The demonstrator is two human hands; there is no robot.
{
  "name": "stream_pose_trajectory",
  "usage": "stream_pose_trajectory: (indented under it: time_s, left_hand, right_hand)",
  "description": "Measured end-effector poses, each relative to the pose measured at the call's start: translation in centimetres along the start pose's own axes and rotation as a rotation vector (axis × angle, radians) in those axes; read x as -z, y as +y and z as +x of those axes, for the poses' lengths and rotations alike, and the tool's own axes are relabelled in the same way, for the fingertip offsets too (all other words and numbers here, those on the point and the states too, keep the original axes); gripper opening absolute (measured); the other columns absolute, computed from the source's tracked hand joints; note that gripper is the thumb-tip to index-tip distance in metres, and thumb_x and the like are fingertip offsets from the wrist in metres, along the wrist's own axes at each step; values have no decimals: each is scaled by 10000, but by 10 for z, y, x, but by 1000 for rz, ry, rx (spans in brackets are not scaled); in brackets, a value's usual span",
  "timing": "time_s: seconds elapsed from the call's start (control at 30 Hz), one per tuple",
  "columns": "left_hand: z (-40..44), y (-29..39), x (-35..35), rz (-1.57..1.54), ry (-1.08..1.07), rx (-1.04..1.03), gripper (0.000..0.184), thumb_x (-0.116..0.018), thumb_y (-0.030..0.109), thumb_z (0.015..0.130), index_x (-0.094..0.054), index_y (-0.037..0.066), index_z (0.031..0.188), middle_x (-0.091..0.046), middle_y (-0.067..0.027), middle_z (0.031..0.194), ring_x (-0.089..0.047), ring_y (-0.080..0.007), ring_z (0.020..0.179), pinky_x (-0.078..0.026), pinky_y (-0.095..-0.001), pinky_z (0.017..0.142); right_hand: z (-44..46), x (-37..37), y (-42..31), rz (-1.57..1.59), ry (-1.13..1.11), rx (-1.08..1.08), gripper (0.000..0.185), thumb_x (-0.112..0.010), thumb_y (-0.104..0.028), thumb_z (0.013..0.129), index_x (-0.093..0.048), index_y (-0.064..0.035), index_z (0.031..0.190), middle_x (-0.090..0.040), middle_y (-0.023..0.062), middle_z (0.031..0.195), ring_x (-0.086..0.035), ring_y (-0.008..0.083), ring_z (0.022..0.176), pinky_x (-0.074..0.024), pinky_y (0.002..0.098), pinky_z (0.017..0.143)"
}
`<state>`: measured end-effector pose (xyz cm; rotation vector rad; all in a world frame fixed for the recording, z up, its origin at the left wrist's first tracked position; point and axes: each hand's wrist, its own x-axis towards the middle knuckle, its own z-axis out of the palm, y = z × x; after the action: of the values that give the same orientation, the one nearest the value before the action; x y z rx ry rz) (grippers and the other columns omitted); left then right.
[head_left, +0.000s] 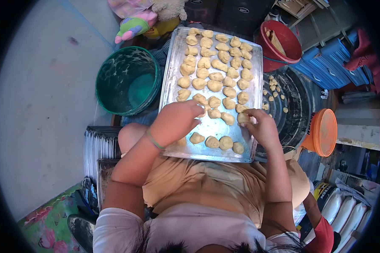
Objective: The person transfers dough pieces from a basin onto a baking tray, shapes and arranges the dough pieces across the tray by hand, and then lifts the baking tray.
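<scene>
A metal baking tray (213, 157) rests on my lap, bearing rows of pale yellow dough balls (214, 85). My left hand (175, 121) is over the left side of the tray, its fingers curled around a dough ball (202, 112) that they partly hide. At the right side, my right hand (261, 126) pinches another dough ball (242, 118) between thumb and fingers, low against the tray. Near the front edge lies a short row of dough balls (212, 142), apart from the others.
A green basin (103, 86) stands left of the tray. To the right are a black round tub (297, 90) with small dough bits, a red bucket (297, 44) and an orange bucket (326, 131). Stacked trays (99, 147) sit at my left. Another person's red sleeve (323, 236) shows lower right.
</scene>
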<state>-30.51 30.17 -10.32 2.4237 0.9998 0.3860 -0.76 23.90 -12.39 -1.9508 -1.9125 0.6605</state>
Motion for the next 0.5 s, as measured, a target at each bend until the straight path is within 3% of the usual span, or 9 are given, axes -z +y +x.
stream_pose_trajectory:
  time_s: [0.1,0.17,0.27,0.37,0.47,0.5]
  left_hand:
    - [-40,-8,4,-46,-146,100,300,-737,163,806,-659,95,1087,-621,-74,1031,-656,-334,874,-523,-435,729]
    - [-58,-1,-1,-79,-252,213,372,-749,136,787,-650,97,1144,-603,-81,1094,-654,-342,910,-530,-438,758]
    - [-75,-4,-31,-86,-198,259,380,-746,129,789,-641,99,1153,-605,-85,1085,-652,-347,910,-531,-440,755]
    - [-69,-9,-37,-39,15,323,355,-746,143,800,-643,97,1137,-604,-87,1075,-648,-352,888,-527,-436,730]
    - [-54,-18,-31,18,137,317,342,-741,150,795,-637,114,1119,-607,-85,1059,-668,-341,853,-540,-452,698]
    - [-52,-18,-28,29,139,290,352,-748,165,795,-630,113,1123,-612,-85,1064,-669,-338,857,-542,-449,691]
  right_hand:
    - [-12,9,-5,-13,89,52,371,-828,-213,755,-707,-99,1087,-679,124,1015,-677,342,882,-537,412,752]
    - [-30,6,-30,41,-72,127,386,-812,-233,775,-693,-107,1120,-677,112,1015,-682,326,888,-543,406,736]
    - [-41,-29,-66,-38,-191,351,327,-734,-238,839,-666,-126,1139,-669,96,970,-694,294,822,-551,405,668]
    - [-30,-76,-78,-235,-222,397,265,-665,-226,873,-648,-123,1116,-658,94,923,-691,280,729,-541,416,607]
    - [-3,-85,-89,-214,-146,380,219,-643,-207,873,-650,-111,1070,-647,97,896,-676,284,660,-530,429,582]
    - [0,-81,-91,-231,-153,330,266,-671,-247,866,-650,-100,1086,-656,103,923,-684,302,704,-539,434,608]
